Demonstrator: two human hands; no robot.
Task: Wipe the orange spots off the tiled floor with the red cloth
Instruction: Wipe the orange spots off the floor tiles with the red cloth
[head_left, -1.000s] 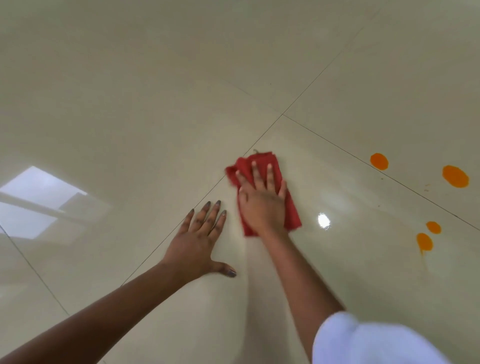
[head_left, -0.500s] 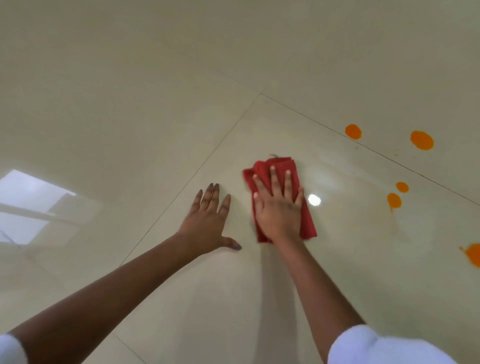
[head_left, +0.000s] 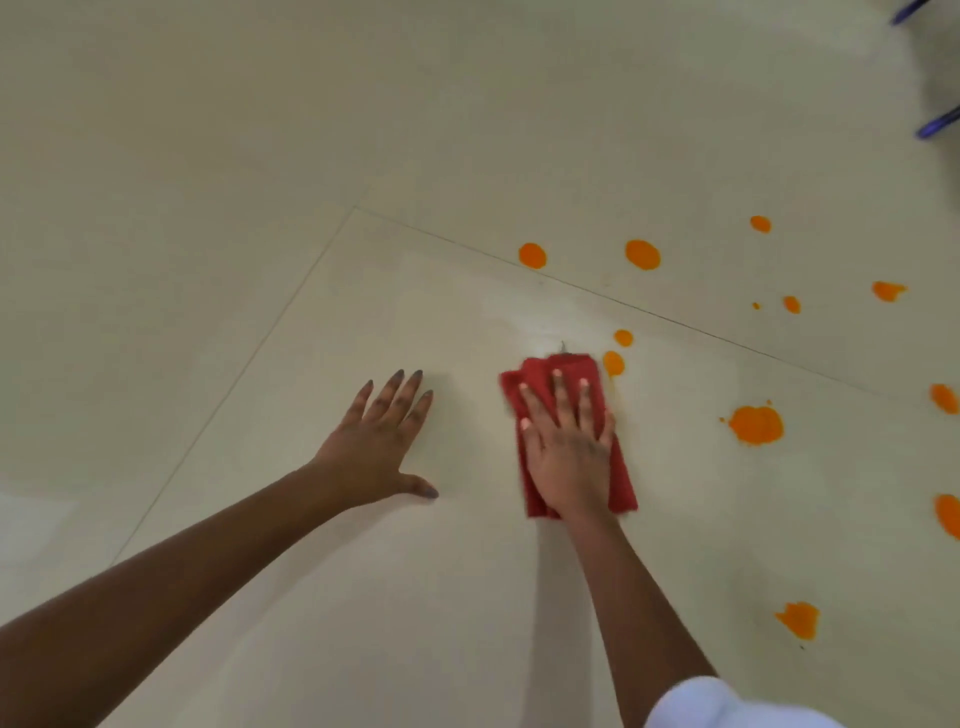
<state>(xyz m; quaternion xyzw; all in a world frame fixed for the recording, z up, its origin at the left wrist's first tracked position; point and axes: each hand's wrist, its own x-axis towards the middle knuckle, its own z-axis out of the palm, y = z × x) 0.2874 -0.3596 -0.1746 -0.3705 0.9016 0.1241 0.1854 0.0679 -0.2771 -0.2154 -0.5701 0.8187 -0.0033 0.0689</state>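
Wiping barely begun: red cloth (head_left: 569, 441) pressed flat to the tiled floor (head_left: 260, 156) under the right hand (head_left: 569, 452), just beside the nearest orange spots (head_left: 613, 362).

Right hand spread wide, fingers flat on the folded cloth, pinning rather than gripping it. Left hand (head_left: 382, 441) open and empty, braced palm-down on the floor, apart from the cloth. Around a dozen spots unwiped, scattered to the right, the largest (head_left: 756, 425) near the cloth. No containers in view.
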